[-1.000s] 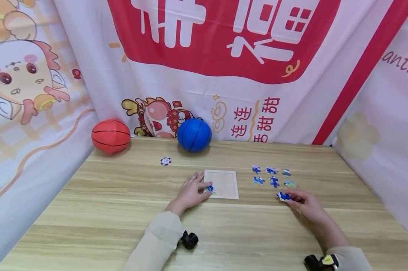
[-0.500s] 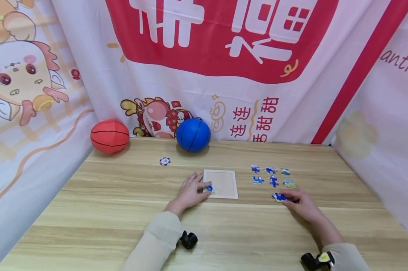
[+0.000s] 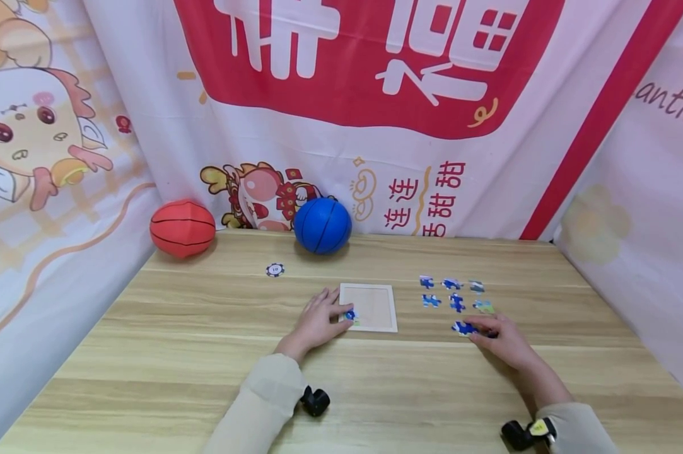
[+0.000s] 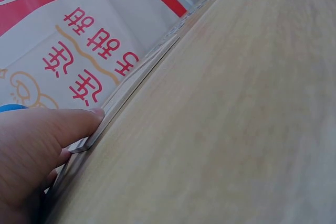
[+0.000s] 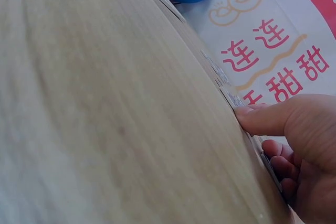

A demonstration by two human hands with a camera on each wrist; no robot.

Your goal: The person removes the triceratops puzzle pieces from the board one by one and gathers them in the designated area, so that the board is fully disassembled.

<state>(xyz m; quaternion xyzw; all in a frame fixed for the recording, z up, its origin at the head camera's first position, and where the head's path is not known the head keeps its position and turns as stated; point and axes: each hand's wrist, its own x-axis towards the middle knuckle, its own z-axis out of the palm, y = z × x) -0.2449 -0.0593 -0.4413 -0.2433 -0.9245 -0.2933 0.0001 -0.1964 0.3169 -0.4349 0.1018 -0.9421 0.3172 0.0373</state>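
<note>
My left hand point(image 3: 314, 325) rests at the left side of a pale square puzzle tray point(image 3: 392, 309). Its thumb and index finger touch the tray's lower left corner, about a small blue and green puzzle piece point(image 3: 350, 314). In the left wrist view, the thumb point(image 4: 79, 124) lies along the tray's edge. To the right, my right hand point(image 3: 506, 343) holds a blue and white puzzle piece point(image 3: 463, 328) between thumb and fingers, low at the tabletop. In the right wrist view, the thumb point(image 5: 262, 119) presses down and the other fingers curl; something thin and dark beneath them is unclear.
Several loose puzzle pieces point(image 3: 457, 302) lie in two rows between the tray and my right hand. A round chip point(image 3: 275, 270) marked 10 lies behind the tray, to the left. A blue ball point(image 3: 322, 226) and a red ball point(image 3: 183, 229) sit by the cloth backdrop point(image 3: 352, 145).
My right hand has moved a little to the left with the blue and white puzzle piece. The left hand stays on the tray's corner.
</note>
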